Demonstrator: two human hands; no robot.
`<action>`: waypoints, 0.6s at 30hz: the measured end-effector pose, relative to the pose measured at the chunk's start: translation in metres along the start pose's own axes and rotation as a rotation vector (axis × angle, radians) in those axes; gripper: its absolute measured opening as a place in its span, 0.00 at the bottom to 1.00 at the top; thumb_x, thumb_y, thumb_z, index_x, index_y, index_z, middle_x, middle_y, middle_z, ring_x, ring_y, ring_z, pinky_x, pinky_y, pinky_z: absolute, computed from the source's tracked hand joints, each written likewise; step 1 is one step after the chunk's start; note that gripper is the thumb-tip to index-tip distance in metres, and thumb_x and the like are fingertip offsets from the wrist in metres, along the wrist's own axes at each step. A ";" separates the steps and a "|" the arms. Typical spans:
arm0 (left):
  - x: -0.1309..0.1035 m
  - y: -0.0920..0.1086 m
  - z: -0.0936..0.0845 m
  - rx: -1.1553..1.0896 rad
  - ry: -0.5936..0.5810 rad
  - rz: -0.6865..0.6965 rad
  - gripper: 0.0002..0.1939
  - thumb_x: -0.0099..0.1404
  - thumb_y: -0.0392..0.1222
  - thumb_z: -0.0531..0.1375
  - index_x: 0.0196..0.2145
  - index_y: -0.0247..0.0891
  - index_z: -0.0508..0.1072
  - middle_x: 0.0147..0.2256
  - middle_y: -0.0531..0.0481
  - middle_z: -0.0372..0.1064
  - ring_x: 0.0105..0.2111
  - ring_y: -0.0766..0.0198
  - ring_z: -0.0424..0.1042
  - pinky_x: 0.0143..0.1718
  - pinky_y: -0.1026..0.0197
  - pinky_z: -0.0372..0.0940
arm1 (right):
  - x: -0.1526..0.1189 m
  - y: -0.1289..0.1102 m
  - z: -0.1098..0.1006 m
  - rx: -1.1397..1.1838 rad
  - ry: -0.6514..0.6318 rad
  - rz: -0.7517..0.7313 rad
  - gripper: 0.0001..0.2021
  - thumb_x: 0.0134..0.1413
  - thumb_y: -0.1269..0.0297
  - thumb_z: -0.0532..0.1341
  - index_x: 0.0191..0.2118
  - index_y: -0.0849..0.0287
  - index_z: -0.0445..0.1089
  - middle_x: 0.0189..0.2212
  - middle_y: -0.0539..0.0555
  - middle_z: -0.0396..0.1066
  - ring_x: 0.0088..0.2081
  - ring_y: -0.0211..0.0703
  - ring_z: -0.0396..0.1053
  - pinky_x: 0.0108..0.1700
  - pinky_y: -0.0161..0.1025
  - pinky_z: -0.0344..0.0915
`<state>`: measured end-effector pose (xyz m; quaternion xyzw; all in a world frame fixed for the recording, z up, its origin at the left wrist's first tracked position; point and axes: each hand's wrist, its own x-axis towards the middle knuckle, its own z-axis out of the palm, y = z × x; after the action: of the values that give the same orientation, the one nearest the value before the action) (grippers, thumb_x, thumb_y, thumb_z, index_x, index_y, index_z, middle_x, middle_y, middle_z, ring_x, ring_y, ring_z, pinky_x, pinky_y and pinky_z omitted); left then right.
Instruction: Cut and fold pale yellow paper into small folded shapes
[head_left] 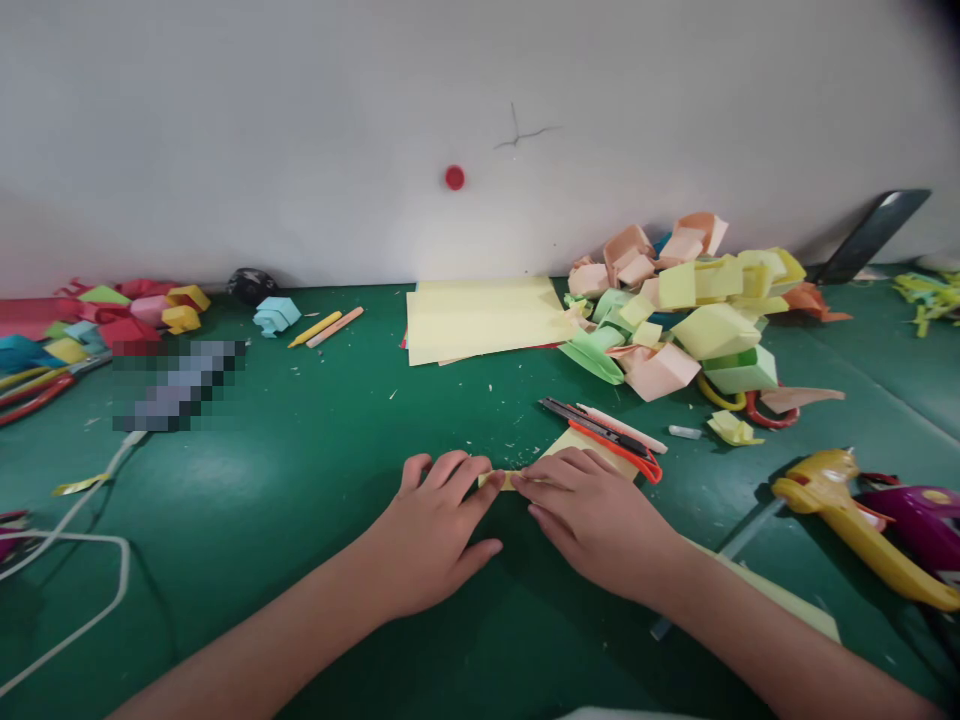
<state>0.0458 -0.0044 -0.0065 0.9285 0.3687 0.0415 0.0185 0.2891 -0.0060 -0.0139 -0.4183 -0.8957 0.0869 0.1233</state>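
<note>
A small folded strip of yellow paper (509,480) lies flat on the green tabletop between my hands. My left hand (439,535) holds down its left end with the fingertips, the thumb sticking out to the side. At the other end, my right hand (600,520) presses the strip with bent fingers, the thumb tucked below them. Just beyond the right hand, an orange and black utility knife (607,437) and a pale pink pencil-like stick (626,428) rest over a larger yellow paper sheet (570,440), partly hidden by that hand.
Yellow paper sheets (484,320) lie by the wall, left of a heap of folded paper pieces (675,310). A yellow glue gun (847,510) sits at the right. On the left are red-handled scissors (37,395), a white cable (112,480) and two crayon-like sticks (326,328).
</note>
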 end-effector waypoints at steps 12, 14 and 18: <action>0.004 0.006 0.006 0.036 0.009 0.030 0.22 0.73 0.48 0.56 0.59 0.35 0.66 0.54 0.39 0.69 0.50 0.49 0.66 0.49 0.45 0.53 | -0.002 -0.002 -0.004 -0.103 -0.012 -0.061 0.17 0.67 0.68 0.55 0.59 0.56 0.69 0.50 0.57 0.75 0.46 0.52 0.69 0.49 0.53 0.65; 0.005 -0.002 0.005 -0.038 0.022 0.023 0.20 0.73 0.46 0.56 0.59 0.39 0.67 0.52 0.42 0.69 0.50 0.50 0.67 0.48 0.47 0.54 | -0.002 0.002 -0.003 -0.044 -0.011 -0.033 0.17 0.67 0.67 0.56 0.59 0.53 0.69 0.51 0.56 0.75 0.47 0.52 0.69 0.50 0.53 0.66; 0.009 -0.013 0.007 -0.188 0.104 -0.027 0.16 0.73 0.39 0.55 0.56 0.44 0.70 0.47 0.48 0.70 0.47 0.57 0.68 0.47 0.52 0.54 | -0.003 0.010 0.002 0.050 0.045 -0.007 0.21 0.66 0.66 0.58 0.62 0.50 0.65 0.53 0.56 0.73 0.50 0.51 0.69 0.52 0.53 0.67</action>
<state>0.0440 0.0110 -0.0138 0.9142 0.3759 0.1240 0.0870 0.2977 -0.0017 -0.0184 -0.4137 -0.8917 0.0995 0.1542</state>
